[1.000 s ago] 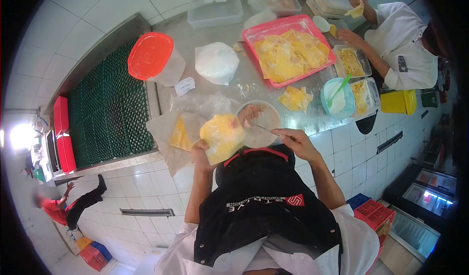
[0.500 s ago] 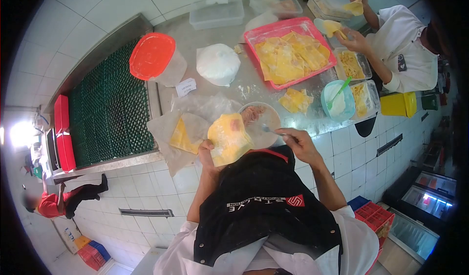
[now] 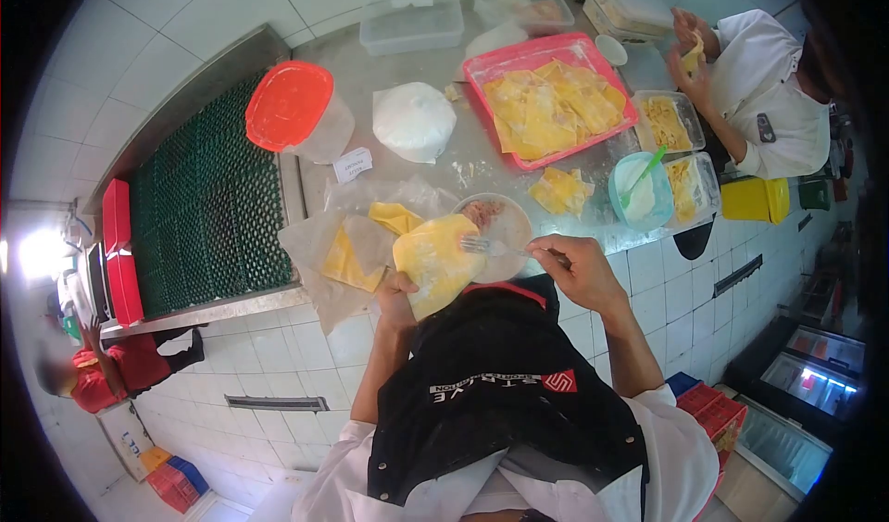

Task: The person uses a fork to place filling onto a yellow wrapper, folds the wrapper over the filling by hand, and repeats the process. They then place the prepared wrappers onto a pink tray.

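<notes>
My left hand [image 3: 398, 298] grips the lower left edge of a floured yellow dough sheet [image 3: 433, 267]. In my right hand [image 3: 574, 267] is a metal fork [image 3: 495, 247], its tines touching the sheet's upper right part beside a small pinkish patch. Behind the sheet, partly covered by it, a white bowl [image 3: 517, 228] holds pinkish minced filling [image 3: 483, 213]. Left of the sheet, a folded yellow piece [image 3: 395, 216] and a yellow triangle [image 3: 341, 258] lie on clear plastic [image 3: 301, 244].
A pink tray [image 3: 474, 70] of yellow sheets, a white mound [image 3: 414, 122], a red-lidded tub [image 3: 289, 105] and a turquoise bowl [image 3: 641, 191] stand on the steel table [image 3: 444, 177]. A co-worker [image 3: 769, 105] handles dough at right; another person [image 3: 125, 364] is at far left.
The fork has moved left from the bowl onto the dough sheet. A folded yellow piece now shows behind the sheet. The co-worker's hands have come together, and the far-left person has moved.
</notes>
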Demonstrator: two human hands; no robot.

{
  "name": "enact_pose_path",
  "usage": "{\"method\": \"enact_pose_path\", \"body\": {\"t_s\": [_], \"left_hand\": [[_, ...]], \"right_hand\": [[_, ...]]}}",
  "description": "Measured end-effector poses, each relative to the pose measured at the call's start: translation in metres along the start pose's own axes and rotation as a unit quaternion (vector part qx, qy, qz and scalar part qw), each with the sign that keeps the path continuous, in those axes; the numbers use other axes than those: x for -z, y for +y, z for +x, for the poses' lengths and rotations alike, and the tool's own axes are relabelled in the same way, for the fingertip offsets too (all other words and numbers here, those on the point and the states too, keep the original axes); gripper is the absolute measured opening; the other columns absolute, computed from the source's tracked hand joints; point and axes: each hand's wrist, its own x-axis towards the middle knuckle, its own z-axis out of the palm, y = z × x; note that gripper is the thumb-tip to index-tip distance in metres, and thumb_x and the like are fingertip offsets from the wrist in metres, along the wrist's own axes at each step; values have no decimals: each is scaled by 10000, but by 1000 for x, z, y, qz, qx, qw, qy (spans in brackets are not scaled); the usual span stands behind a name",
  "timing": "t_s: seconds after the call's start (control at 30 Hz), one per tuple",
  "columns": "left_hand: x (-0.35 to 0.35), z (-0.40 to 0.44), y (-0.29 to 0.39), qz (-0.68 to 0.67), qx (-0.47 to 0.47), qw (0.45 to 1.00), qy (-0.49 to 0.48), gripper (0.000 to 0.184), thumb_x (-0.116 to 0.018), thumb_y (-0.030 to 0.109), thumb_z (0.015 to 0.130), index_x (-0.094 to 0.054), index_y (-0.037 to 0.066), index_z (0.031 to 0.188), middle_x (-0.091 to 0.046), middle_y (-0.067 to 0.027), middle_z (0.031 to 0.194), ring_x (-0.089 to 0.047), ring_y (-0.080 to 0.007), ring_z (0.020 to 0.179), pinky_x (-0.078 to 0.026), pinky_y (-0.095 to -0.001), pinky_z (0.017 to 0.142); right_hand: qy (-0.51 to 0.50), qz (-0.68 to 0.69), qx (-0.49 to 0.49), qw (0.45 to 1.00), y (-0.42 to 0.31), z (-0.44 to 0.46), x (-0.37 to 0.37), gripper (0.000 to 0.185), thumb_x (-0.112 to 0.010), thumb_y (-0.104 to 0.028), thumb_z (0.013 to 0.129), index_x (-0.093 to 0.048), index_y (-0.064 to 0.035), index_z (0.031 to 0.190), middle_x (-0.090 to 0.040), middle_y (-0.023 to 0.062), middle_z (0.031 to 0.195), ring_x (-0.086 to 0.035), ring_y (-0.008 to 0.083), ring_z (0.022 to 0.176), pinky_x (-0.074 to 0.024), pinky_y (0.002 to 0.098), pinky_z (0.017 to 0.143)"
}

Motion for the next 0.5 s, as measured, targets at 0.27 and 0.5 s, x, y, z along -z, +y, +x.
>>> {"method": "enact_pose_path", "body": {"t_s": [0.27, 0.5], "left_hand": [[-23, 4, -12, -42, 7, 999, -4, 835, -584, 159, 654, -431, -68, 1443, -563, -260, 1384, -593, -439, 1227, -505, -515, 1051], [-50, 12, -27, -2, -59, 997, 56, 702, -553, 171, 824, -388, 0, 1485, -547, -213, 1384, -590, -374, 1238, -516, -462, 1042]], "right_hand": [[-2, -38, -41, 998, -5, -2, -1, 161, -652, -146, 976, -709, -15, 1050, -751, 156, 941, -734, 294, 764, -578, 363, 693], [4, -79, 2, 997, -2, -12, -16, 157, -623, -151, 984, -601, -72, 1118, -694, 150, 999, -698, 367, 858, -544, 436, 719]]}}
